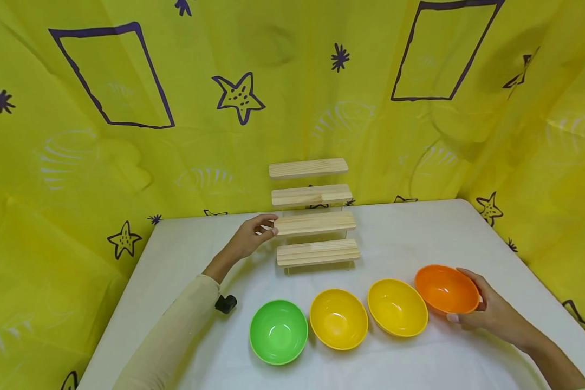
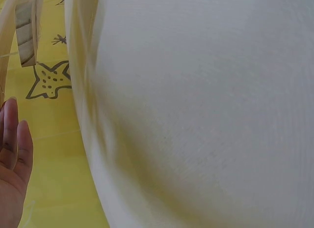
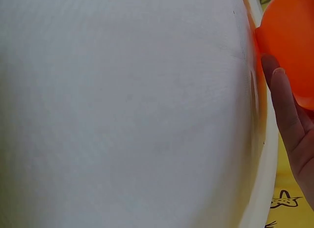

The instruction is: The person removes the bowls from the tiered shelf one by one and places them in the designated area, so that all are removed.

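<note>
A stepped wooden rack (image 1: pixel 314 223) with pale boards stands near the back of the table. My left hand (image 1: pixel 248 236) pinches the left end of one of its lower boards between thumb and fingers. In the left wrist view, part of the left hand (image 2: pixel 12 154) shows at the left edge. On the right, my right hand (image 1: pixel 489 311) grips an orange bowl (image 1: pixel 447 288) by its right side, thumb toward the front. The right wrist view shows the fingers against the outside of the orange bowl (image 3: pixel 292 46).
Left of the orange bowl are two yellow bowls (image 1: pixel 338 319) and a green bowl (image 1: pixel 279 332), roughly in a row. A small black object (image 1: pixel 226 304) is by the left sleeve. Yellow patterned cloth (image 1: pixel 292 108) hangs behind the white table (image 1: pixel 400 233).
</note>
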A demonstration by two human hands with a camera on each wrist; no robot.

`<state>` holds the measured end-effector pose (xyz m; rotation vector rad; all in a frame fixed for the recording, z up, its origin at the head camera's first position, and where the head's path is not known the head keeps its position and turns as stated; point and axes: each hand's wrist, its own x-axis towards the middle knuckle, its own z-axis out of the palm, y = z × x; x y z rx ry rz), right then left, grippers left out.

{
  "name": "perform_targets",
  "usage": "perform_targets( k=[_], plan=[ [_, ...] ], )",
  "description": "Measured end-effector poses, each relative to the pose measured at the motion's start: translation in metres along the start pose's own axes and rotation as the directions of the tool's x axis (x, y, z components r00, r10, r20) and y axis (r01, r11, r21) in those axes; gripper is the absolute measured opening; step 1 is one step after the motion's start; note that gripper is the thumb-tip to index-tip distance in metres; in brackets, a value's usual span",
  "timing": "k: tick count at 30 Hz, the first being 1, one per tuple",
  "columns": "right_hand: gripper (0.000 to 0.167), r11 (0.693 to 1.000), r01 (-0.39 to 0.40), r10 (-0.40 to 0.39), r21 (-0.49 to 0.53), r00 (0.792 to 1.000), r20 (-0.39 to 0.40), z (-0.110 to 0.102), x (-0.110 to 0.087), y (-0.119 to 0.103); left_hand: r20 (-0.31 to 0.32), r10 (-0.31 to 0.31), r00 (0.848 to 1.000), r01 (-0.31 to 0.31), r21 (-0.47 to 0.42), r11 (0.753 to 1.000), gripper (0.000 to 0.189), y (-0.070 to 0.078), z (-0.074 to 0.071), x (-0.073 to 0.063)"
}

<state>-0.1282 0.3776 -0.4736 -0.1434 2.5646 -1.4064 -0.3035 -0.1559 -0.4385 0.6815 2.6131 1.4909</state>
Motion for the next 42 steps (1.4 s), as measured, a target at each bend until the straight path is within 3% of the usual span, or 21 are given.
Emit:
perform_targets(
  k=[6,21,30,36,42],
  plan=[
    [0.097,0.999,-0.025,0.025,0.024,0.999,0.031,0.000,0.000,0.000,-0.001,0.007,1.000,-0.007,0.004,1.000,0.042,-0.001,-0.001,0.000],
    [0.095,1.000,0.016,-0.016,0.009,1.000,0.012,0.002,0.000,0.001,-0.001,0.005,1.000,-0.005,0.010,1.000,0.043,-0.001,-0.002,0.000],
    [0.098,0.999,-0.044,0.045,-0.007,0.998,0.048,0.003,0.002,0.000,0.002,-0.002,1.000,0.001,0.011,1.000,0.043,-0.004,-0.005,-0.002],
    [0.098,0.999,-0.018,0.019,-0.034,0.999,0.051,0.002,0.003,0.002,0.000,-0.013,1.000,0.013,0.023,1.000,0.044,-0.004,-0.005,-0.005],
    [0.098,1.000,0.005,-0.006,0.004,0.995,0.105,-0.007,0.000,0.004,-0.013,-0.023,1.000,0.024,0.078,0.997,0.042,-0.003,-0.004,-0.009]
  ],
)
